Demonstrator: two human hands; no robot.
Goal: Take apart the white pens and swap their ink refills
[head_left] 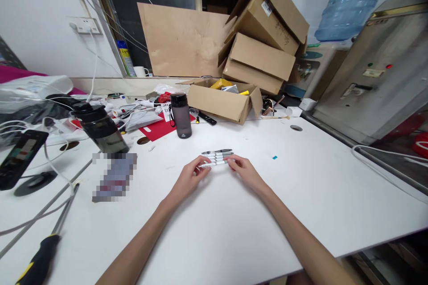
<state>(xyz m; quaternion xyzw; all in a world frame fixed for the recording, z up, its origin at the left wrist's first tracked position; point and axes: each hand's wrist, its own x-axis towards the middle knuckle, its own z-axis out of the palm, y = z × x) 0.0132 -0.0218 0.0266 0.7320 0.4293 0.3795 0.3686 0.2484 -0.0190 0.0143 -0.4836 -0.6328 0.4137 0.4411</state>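
Observation:
Several pens lie side by side on the white table [227, 218]. The farthest is a dark pen [219, 151]; nearer ones are white pens [218, 157] with grey ends. My left hand [192, 174] pinches the left end of the nearest white pen [219, 163] between thumb and fingers. At that pen's right end, the fingers of my right hand [245, 170] are closed on it. Both fingertips partly cover the pens' ends, and the held pen is close beside the others; whether it is lifted I cannot tell.
Behind the pens stands a dark bottle [181, 118] near an open cardboard box [217, 100]. A second bottle [100, 127], a pixelated object [115, 178], a phone [22, 158] and a screwdriver [42, 254] are on the left. A blue scrap [274, 157] lies right of my hands.

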